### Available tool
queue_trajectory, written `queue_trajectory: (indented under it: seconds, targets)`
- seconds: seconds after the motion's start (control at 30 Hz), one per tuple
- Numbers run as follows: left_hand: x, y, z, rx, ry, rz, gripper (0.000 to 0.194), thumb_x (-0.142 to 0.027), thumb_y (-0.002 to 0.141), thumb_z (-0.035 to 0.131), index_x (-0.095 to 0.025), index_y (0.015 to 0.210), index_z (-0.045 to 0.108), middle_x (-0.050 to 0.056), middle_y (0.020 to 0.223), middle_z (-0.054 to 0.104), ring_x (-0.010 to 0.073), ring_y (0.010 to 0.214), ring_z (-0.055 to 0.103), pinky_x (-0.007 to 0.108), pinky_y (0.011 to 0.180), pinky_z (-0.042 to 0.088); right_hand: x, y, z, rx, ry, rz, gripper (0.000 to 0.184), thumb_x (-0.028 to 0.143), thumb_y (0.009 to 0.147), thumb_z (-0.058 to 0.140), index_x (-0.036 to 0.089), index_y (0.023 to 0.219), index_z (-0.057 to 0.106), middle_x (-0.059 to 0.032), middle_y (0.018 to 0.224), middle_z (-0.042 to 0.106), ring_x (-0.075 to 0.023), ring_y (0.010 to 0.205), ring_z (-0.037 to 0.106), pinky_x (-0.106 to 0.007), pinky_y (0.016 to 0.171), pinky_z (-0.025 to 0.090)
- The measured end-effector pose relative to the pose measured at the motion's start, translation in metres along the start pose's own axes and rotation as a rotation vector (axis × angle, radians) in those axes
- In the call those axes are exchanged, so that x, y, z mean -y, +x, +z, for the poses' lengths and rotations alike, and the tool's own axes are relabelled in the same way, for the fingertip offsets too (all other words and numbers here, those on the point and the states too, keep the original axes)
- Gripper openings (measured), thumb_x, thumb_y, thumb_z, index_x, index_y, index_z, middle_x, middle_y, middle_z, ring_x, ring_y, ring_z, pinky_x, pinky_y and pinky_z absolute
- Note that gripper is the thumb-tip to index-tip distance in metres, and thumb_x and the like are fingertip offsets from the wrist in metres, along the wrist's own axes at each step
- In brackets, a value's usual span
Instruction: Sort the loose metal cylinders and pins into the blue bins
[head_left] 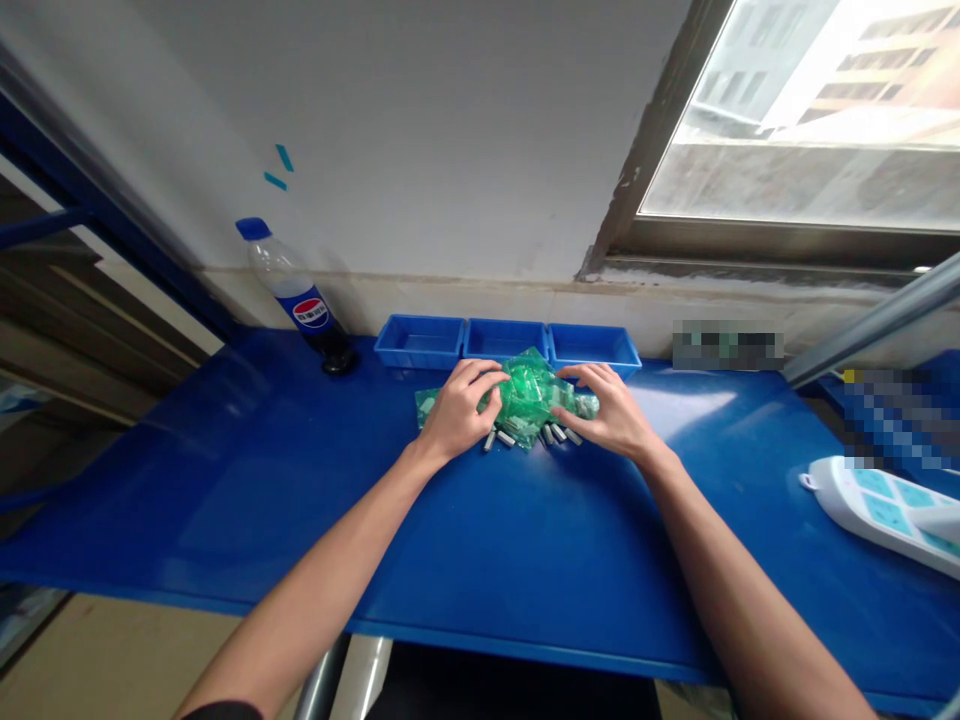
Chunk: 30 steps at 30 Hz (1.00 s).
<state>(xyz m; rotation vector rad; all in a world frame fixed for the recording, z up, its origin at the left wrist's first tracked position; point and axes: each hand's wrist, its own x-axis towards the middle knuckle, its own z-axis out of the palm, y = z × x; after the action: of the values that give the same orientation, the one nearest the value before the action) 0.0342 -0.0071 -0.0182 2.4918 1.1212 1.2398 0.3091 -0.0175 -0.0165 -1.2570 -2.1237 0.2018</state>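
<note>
The left hand [459,408] and right hand [606,412] — fingers curved, parted — are flanking the green packet pile [525,392] near-side of the blue trays [420,357], seemingly to stop it spreading left or right.

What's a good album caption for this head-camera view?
Left hand and right hand flank heaped translucent green packets, small silvery cylinders in front, three blue trays behind.

Worktop [540,570]: free at six o'clock from the hands [463,408] [609,412]
Blue trays [418,359]: block twelve o'clock
Bottle [309,308]: obstructs ten o'clock
</note>
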Motion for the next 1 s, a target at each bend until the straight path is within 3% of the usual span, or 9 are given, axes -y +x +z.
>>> queue_trajectory:
  seconds: [0.17, 0.37, 0.47, 0.53, 0.6, 0.73, 0.87, 1.0]
  targets:
    - [-0.004, 0.000, 0.002, -0.003, 0.017, 0.054, 0.027, -0.013, 0.097, 0.055, -0.018, 0.117, 0.072, 0.011, 0.125, 0.069, 0.0256, 0.122, 0.060, 0.046, 0.108, 0.054, -0.006, -0.001, 0.003, 0.035, 0.023, 0.002, 0.048, 0.047, 0.084, 0.078, 0.023, 0.124, 0.067, -0.0097, 0.120, 0.074, -0.0313, 0.108, 0.062, -0.048, 0.098, 0.048]
    - [-0.004, -0.001, 0.004, -0.006, 0.009, 0.056, 0.026, -0.014, 0.097, 0.056, -0.020, 0.117, 0.072, 0.011, 0.124, 0.069, 0.0258, 0.122, 0.061, 0.047, 0.108, 0.054, -0.003, 0.000, -0.004, -0.115, 0.120, -0.014, 0.035, 0.046, 0.084, 0.078, 0.024, 0.110, 0.070, -0.0083, 0.111, 0.076, -0.0302, 0.106, 0.066, -0.048, 0.100, 0.048]
    - [-0.006, 0.000, 0.005, -0.021, -0.020, 0.038, 0.025, -0.015, 0.098, 0.056, -0.020, 0.116, 0.073, 0.010, 0.123, 0.071, 0.0253, 0.120, 0.062, 0.047, 0.108, 0.053, 0.005, 0.001, -0.002, -0.235, 0.270, 0.140, 0.027, 0.046, 0.091, 0.069, 0.022, 0.103, 0.070, -0.0064, 0.099, 0.075, -0.0246, 0.093, 0.069, -0.041, 0.089, 0.053]
    - [-0.008, 0.001, 0.005, -0.028, -0.048, 0.029, 0.024, -0.017, 0.099, 0.056, -0.019, 0.116, 0.073, 0.010, 0.121, 0.072, 0.0248, 0.119, 0.063, 0.045, 0.107, 0.053, 0.013, 0.004, 0.003, -0.318, 0.436, 0.286, 0.031, 0.051, 0.095, 0.064, 0.021, 0.095, 0.069, -0.0043, 0.088, 0.073, -0.0202, 0.080, 0.067, -0.035, 0.076, 0.054]
    - [-0.011, 0.002, 0.003, -0.041, -0.079, 0.018, 0.022, -0.020, 0.100, 0.057, -0.018, 0.114, 0.073, 0.010, 0.120, 0.073, 0.0243, 0.117, 0.064, 0.044, 0.107, 0.052, 0.023, 0.008, 0.008, -0.371, 0.630, 0.338, 0.035, 0.056, 0.092, 0.067, 0.021, 0.094, 0.069, -0.0033, 0.086, 0.071, -0.0184, 0.077, 0.065, -0.031, 0.069, 0.053]
    - [-0.022, 0.005, -0.002, -0.040, -0.193, -0.027, 0.020, -0.028, 0.102, 0.058, -0.018, 0.110, 0.074, 0.008, 0.110, 0.076, 0.0212, 0.105, 0.068, 0.038, 0.100, 0.052, 0.045, 0.012, 0.016, -0.269, 0.856, 0.390, 0.043, 0.056, 0.078, 0.083, 0.020, 0.098, 0.071, -0.0021, 0.084, 0.071, -0.0146, 0.067, 0.060, -0.027, 0.059, 0.049]
    - [-0.031, 0.005, -0.005, -0.010, -0.314, -0.117, 0.023, -0.036, 0.100, 0.062, -0.017, 0.097, 0.074, 0.005, 0.088, 0.074, 0.0169, 0.082, 0.067, 0.030, 0.080, 0.052, 0.059, 0.011, 0.020, -0.180, 1.038, 0.437, 0.054, 0.051, 0.062, 0.096, 0.023, 0.096, 0.065, 0.0008, 0.081, 0.071, -0.0110, 0.056, 0.057, -0.025, 0.050, 0.046]
    - [-0.032, 0.005, -0.008, 0.047, -0.422, -0.244, 0.031, -0.039, 0.100, 0.060, -0.016, 0.083, 0.072, 0.002, 0.074, 0.071, 0.0139, 0.066, 0.063, 0.026, 0.067, 0.048, 0.060, 0.010, 0.021, -0.135, 1.124, 0.441, 0.045, 0.047, 0.069, 0.094, 0.021, 0.096, 0.068, 0.0006, 0.077, 0.071, -0.0119, 0.055, 0.061, -0.027, 0.054, 0.051]
